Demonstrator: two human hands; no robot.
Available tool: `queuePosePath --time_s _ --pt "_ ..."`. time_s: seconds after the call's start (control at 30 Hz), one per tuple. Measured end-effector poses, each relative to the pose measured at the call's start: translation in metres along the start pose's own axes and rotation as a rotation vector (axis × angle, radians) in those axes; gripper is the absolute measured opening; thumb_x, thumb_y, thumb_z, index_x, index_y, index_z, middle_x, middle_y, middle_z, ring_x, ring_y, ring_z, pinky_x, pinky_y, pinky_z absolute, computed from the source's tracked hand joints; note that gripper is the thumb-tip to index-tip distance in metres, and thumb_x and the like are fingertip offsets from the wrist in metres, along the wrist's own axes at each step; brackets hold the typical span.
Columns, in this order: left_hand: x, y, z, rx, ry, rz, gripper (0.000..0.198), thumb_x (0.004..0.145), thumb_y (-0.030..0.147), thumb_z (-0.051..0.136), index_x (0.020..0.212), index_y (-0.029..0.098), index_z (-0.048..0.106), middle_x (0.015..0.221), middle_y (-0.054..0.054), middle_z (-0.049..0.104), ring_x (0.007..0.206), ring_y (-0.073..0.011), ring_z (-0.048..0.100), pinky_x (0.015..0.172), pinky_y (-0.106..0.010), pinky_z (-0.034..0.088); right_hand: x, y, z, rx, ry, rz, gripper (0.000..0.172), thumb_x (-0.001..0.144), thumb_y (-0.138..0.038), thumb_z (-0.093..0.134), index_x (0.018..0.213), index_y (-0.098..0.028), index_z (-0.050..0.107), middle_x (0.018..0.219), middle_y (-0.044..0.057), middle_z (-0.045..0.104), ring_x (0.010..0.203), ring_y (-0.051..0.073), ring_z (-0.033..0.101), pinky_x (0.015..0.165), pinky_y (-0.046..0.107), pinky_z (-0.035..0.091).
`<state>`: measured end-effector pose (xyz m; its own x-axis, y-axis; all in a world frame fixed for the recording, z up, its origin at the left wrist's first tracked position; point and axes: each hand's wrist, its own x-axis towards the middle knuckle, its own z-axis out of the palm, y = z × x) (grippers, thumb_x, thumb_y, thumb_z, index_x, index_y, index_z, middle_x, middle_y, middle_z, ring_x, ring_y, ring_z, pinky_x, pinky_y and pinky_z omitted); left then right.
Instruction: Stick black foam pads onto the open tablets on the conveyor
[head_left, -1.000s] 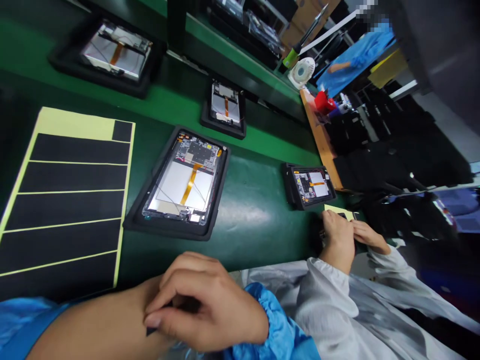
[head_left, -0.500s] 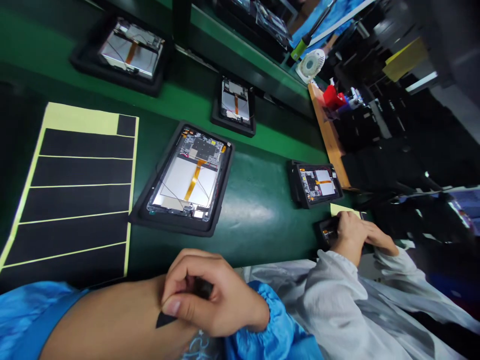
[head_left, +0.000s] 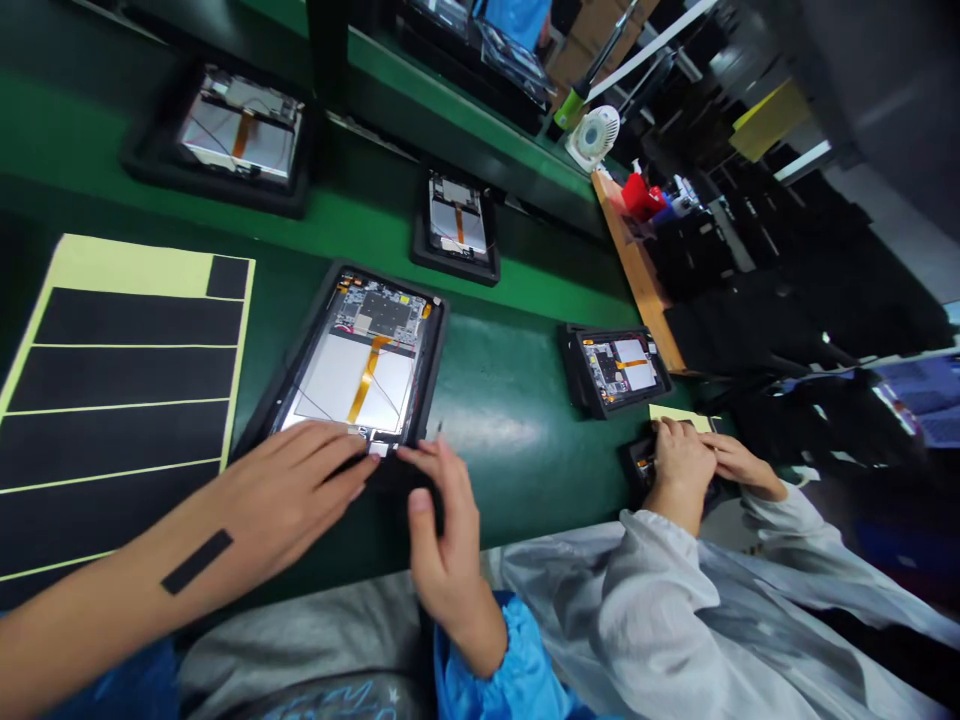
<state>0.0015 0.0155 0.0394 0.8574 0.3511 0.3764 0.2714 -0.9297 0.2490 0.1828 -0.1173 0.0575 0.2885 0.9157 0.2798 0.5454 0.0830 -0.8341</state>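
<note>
- step in hand, as i judge it: fingertip work at the lower end of the nearest open-backed tablet (head_left: 326, 378), which lies in its black tray (head_left: 430, 370) on the green bench (head_left: 499, 400), right in front of the person.
- left hand (head_left: 291, 490): fingers stretched and close together over the tablet's lower edge; whether anything is under them, i cannot tell.
- right hand (head_left: 452, 560): thumb and forefinger wide apart, forefinger at or just beside the tray's lower right corner; no gripped thing shows.
- the next move seems to call for light, exact touch along that edge, leaving the orange flex cable (head_left: 365, 385) undisturbed.
- tablets: four plainly seen, the others at upper left (head_left: 244, 130), centre (head_left: 448, 225) and right (head_left: 636, 375); a fifth device is partly hidden under a co-worker's hands (head_left: 682, 465).
- yellow backing sheets: two, one left of the tablet (head_left: 127, 265), one by the co-worker (head_left: 670, 412).
- on the left sheet: one small black rectangle (head_left: 227, 277) and five wide black strips (head_left: 142, 320), the lowest partly covered.
- short black strip (head_left: 196, 562): one, flat on the left wrist.
- desk fan (head_left: 596, 135): one.
</note>
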Motion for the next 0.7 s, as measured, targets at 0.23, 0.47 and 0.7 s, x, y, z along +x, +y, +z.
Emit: queuePosePath --time_s 0.23,0.47,0.7 --pt "0.005 -0.033 -0.002 -0.092 0.058 0.030 0.048 0.119 0.034 0.034 0.120 0.026 0.081 0.123 -0.003 0.069 0.115 -0.0222 0.063 0.104 -0.047 0.055 0.003 0.007 0.006 -0.306 -0.168 -0.139 0.064 0.109 -0.020 0.052 0.171 -0.025 0.035 0.147 0.010 0.073 0.146 0.028 0.057 0.130 0.061 0.034" --pt "-0.004 -0.040 0.015 -0.141 0.131 0.015 0.037 0.114 0.028 0.042 0.124 0.032 0.078 0.122 -0.003 0.071 0.114 -0.0264 0.062 0.109 -0.046 0.044 0.005 0.015 0.000 -0.310 -0.224 -0.139 0.071 0.107 -0.021 0.054 0.173 -0.022 0.028 0.145 0.010 0.075 0.146 0.028 0.058 0.131 0.065 0.033" --pt "-0.002 -0.044 0.011 -0.097 0.114 0.083 0.037 0.112 0.024 0.042 0.123 0.029 0.077 0.123 -0.002 0.072 0.117 -0.0254 0.062 0.111 -0.043 0.043 0.001 0.019 0.001 -0.301 -0.225 -0.154 0.073 0.104 -0.022 0.057 0.172 -0.021 0.030 0.146 0.014 0.074 0.145 0.030 0.060 0.130 0.065 0.037"
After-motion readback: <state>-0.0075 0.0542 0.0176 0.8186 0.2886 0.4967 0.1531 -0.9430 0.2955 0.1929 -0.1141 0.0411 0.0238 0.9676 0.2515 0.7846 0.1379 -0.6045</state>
